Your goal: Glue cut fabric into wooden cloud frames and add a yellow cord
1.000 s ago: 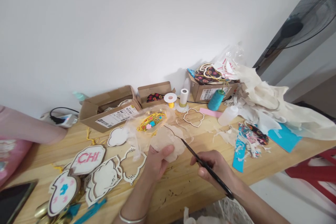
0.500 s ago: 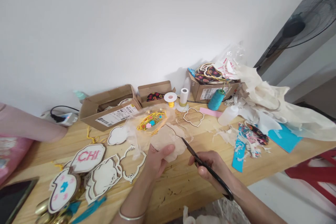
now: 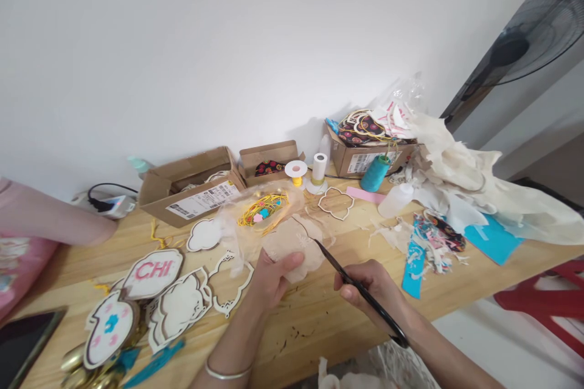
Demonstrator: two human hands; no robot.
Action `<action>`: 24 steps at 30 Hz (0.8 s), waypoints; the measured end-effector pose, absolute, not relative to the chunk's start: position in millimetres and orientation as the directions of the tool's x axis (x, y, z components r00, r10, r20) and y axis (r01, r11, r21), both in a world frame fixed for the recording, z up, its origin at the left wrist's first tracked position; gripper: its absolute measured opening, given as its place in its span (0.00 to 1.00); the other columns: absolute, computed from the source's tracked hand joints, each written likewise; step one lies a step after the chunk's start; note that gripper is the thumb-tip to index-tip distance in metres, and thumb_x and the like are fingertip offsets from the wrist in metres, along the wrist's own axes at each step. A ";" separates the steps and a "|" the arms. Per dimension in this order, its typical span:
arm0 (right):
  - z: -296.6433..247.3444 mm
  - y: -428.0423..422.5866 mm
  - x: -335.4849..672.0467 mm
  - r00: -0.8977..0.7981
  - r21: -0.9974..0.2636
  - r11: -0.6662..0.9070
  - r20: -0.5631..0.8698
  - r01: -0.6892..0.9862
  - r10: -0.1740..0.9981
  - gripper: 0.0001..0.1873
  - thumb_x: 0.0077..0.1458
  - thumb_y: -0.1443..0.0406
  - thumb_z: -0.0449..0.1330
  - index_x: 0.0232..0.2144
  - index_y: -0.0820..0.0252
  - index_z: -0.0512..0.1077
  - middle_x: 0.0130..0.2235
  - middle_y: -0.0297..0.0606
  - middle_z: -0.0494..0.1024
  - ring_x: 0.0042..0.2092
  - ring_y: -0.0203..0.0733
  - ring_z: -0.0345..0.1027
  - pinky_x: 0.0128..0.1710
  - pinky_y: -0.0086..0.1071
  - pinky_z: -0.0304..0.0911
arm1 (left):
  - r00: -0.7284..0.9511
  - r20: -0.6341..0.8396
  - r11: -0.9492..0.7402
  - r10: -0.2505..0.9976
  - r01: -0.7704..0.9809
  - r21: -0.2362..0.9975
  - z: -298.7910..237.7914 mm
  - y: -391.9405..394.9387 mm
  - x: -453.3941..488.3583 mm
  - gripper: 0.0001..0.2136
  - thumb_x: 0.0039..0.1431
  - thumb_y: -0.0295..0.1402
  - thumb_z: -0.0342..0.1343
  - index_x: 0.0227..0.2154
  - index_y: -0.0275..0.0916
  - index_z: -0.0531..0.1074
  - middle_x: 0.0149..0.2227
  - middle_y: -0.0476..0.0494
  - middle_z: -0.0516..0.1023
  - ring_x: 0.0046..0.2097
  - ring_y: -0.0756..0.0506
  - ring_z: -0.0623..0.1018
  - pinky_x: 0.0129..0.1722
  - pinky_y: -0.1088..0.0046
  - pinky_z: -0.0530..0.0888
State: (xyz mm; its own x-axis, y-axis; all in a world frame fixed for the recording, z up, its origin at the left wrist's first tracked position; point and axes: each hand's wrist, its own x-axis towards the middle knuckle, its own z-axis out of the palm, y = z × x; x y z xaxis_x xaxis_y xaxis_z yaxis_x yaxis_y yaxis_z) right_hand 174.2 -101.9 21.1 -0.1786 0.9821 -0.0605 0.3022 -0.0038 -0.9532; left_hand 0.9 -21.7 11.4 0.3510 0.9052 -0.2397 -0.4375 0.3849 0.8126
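Observation:
My left hand (image 3: pixel 272 279) is closed on a cream, cloud-shaped fabric-covered piece (image 3: pixel 296 246), thumb on top, held just above the wooden table (image 3: pixel 319 322). My right hand (image 3: pixel 370 289) grips black scissors (image 3: pixel 356 292). Their blades look closed and the tip touches the right edge of the cream piece. A silver bangle sits on my left wrist.
White wooden cloud cut-outs (image 3: pixel 182 307), one reading CHI (image 3: pixel 152 271), lie at the left. Yellow cord in a clear bag (image 3: pixel 264 208), cardboard boxes (image 3: pixel 191 188), thread spools (image 3: pixel 375 173), cloth scraps (image 3: pixel 429 243) and white cloth (image 3: pixel 474 182) crowd the back. Another person's pink sleeve (image 3: pixel 50 222) rests at the left.
The scissor blades, slightly apart half a second ago, have come together at the edge of the cream piece. My hands have barely shifted.

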 end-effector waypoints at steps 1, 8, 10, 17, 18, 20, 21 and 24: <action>20.5 -102.1 175.4 -0.184 -0.951 0.003 -0.057 0.310 0.981 0.30 0.48 0.42 0.49 0.22 0.65 0.67 0.18 0.27 0.53 0.21 0.28 0.44 0.19 0.25 0.40 | 0.358 -0.235 0.385 0.903 -0.437 0.813 11.1 -21.4 0.5 0.24 0.33 0.31 0.67 0.40 0.37 0.73 0.32 0.45 0.80 0.32 0.45 0.78 0.32 0.70 0.75; 15.7 -107.6 185.6 -0.240 -0.956 0.017 -0.056 0.294 0.969 0.33 0.44 0.40 0.50 0.31 0.65 0.69 0.18 0.26 0.51 0.21 0.29 0.42 0.20 0.27 0.39 | 0.370 -0.237 0.389 0.898 -0.418 0.821 11.3 -19.4 -0.9 0.24 0.32 0.31 0.67 0.38 0.36 0.73 0.34 0.43 0.80 0.33 0.43 0.78 0.32 0.68 0.76; 14.4 -108.9 187.8 -0.261 -0.963 -0.003 -0.076 0.270 0.962 0.35 0.41 0.38 0.51 0.32 0.64 0.68 0.18 0.25 0.51 0.21 0.29 0.41 0.20 0.27 0.39 | 0.378 -0.242 0.396 0.894 -0.412 0.821 11.5 -19.2 -1.8 0.23 0.31 0.30 0.68 0.37 0.36 0.74 0.33 0.43 0.80 0.33 0.43 0.79 0.32 0.68 0.76; 18.9 -110.1 189.7 -0.282 -0.955 -0.022 -0.109 0.295 0.953 0.40 0.38 0.34 0.48 0.33 0.64 0.69 0.19 0.26 0.53 0.22 0.29 0.43 0.20 0.27 0.40 | 0.398 -0.229 0.394 0.888 -0.405 0.825 8.9 -18.8 -4.8 0.20 0.33 0.29 0.67 0.35 0.37 0.75 0.30 0.46 0.80 0.31 0.46 0.78 0.30 0.72 0.76; 19.6 -109.9 188.9 -0.279 -0.956 -0.024 -0.109 0.294 0.954 0.40 0.38 0.34 0.47 0.33 0.64 0.69 0.19 0.27 0.53 0.22 0.29 0.43 0.20 0.27 0.40 | 0.398 -0.226 0.391 0.889 -0.403 0.828 8.6 -18.8 -4.8 0.20 0.33 0.29 0.67 0.35 0.37 0.75 0.29 0.46 0.79 0.29 0.47 0.78 0.29 0.73 0.75; 19.8 -109.3 187.1 -0.265 -0.955 -0.029 -0.111 0.296 0.958 0.40 0.38 0.34 0.47 0.32 0.65 0.69 0.19 0.26 0.53 0.22 0.29 0.43 0.20 0.27 0.39 | 0.402 -0.225 0.389 0.887 -0.390 0.834 8.6 -18.9 -4.5 0.19 0.33 0.29 0.67 0.34 0.36 0.75 0.28 0.47 0.79 0.28 0.48 0.77 0.28 0.73 0.75; 19.3 -109.0 186.1 -0.255 -0.953 -0.031 -0.111 0.301 0.961 0.39 0.39 0.35 0.47 0.32 0.65 0.69 0.19 0.26 0.53 0.22 0.29 0.43 0.20 0.27 0.39 | 0.408 -0.228 0.392 0.884 -0.381 0.837 8.9 -19.0 -4.2 0.19 0.33 0.30 0.67 0.34 0.36 0.75 0.27 0.46 0.79 0.28 0.47 0.77 0.29 0.72 0.75; 17.1 -107.9 184.2 -0.226 -0.945 -0.023 -0.101 0.327 0.969 0.35 0.43 0.38 0.48 0.29 0.65 0.69 0.18 0.26 0.52 0.22 0.29 0.43 0.20 0.26 0.39 | 0.416 -0.245 0.404 0.876 -0.355 0.843 10.2 -19.3 -3.6 0.20 0.32 0.31 0.68 0.33 0.35 0.75 0.29 0.44 0.79 0.30 0.45 0.78 0.32 0.68 0.76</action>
